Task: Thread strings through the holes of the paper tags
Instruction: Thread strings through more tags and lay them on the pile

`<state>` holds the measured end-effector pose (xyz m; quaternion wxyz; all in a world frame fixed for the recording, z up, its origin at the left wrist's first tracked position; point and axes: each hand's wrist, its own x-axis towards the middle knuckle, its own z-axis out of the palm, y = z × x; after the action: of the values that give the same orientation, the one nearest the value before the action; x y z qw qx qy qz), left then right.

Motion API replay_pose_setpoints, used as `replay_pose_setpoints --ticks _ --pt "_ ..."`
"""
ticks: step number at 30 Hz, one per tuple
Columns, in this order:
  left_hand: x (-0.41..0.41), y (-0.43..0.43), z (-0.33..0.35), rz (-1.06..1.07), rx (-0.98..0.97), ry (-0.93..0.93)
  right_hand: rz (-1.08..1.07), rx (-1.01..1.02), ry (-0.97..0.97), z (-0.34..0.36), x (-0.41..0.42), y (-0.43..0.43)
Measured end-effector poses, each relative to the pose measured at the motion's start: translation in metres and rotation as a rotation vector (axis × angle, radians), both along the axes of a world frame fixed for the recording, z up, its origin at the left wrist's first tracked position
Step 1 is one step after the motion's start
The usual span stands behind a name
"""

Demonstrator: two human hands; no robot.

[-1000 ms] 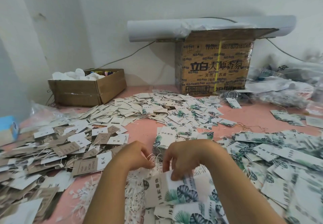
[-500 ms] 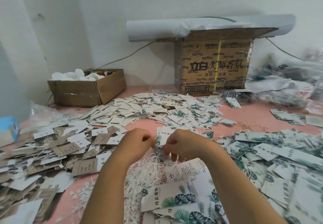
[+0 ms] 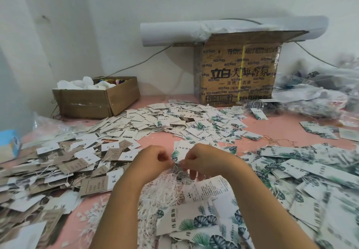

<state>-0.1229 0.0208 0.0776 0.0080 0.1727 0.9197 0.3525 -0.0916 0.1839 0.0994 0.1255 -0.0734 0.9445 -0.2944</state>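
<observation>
My left hand [image 3: 153, 160] and my right hand [image 3: 202, 160] meet fingertip to fingertip above a heap of white strings [image 3: 165, 188]. Between the two pinches runs a thin white string [image 3: 176, 163]. Below my right hand lies a white tag [image 3: 208, 187] with small print; whether its fingers touch the tag I cannot tell. Leaf-printed paper tags [image 3: 194, 223] lie under my forearms. Behind my fingers sits a small stack of leaf tags [image 3: 181, 147].
Heaps of tags cover the pink table [image 3: 281, 126]: brown and white ones [image 3: 58, 163] at left, leaf-printed ones [image 3: 310, 171] at right, a mixed pile [image 3: 174, 120] at the back. A low cardboard box [image 3: 99, 97] and a tall printed carton [image 3: 239, 72] stand by the wall.
Both hands rose off the leaf tag at the front and came together above the string heap, pinching a string. The printed tag now lies below my right hand.
</observation>
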Motion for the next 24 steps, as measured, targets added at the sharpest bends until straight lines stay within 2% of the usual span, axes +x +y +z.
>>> replay_pose_setpoints --ticks 3,9,13,19,24 --pt "0.004 0.005 0.006 -0.063 0.205 -0.031 -0.008 -0.146 -0.034 0.002 0.0 -0.002" --pt "0.011 0.012 0.017 -0.161 0.35 -0.013 -0.141 -0.558 0.012 0.003 -0.001 -0.001" --pt "0.013 0.016 0.018 -0.167 0.38 0.025 -0.119 -0.784 0.032 0.0 -0.004 0.005" --pt "0.01 0.022 0.018 -0.092 0.436 0.161 -0.125 -0.919 -0.1 -0.001 -0.005 0.009" --pt "0.007 0.027 0.01 -0.134 0.4 0.154 -0.137 -1.284 -0.056 0.002 -0.008 0.006"
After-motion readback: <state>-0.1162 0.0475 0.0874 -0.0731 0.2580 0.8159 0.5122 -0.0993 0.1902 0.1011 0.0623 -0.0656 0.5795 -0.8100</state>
